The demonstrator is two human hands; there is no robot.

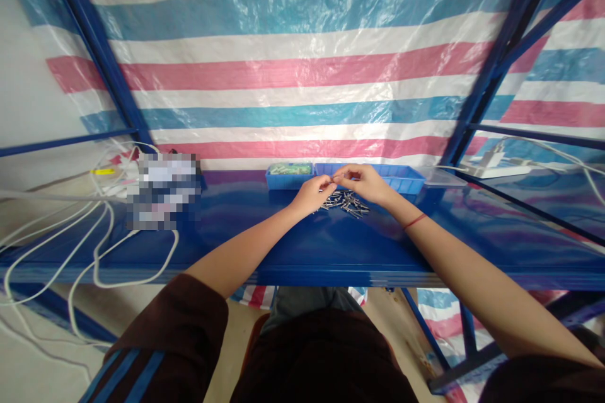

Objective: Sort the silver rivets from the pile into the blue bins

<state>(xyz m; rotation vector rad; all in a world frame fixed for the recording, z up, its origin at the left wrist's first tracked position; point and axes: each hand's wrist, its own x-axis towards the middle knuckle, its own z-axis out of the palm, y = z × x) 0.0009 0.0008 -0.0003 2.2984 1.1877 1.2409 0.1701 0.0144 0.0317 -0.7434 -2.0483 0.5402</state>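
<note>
Beneath 2 pinching hands [334, 186], slim metallic pieces [348, 203] lie heaped, dark and shiny.

Striped, probably plastic sheeting [293, 16] behind blue shelving [227, 245].

On your table [227, 252]: pile [348, 203], centre; two bins [290, 176] [401, 179] behind it; power strip [501, 167], right.

Workshop-like assembly spot. A blue metal bench [293, 252] is seen, with small metal parts [354, 203] piled beside blue plastic bins [409, 181]; striped sheeting [283, 69] is hung behind.
</note>
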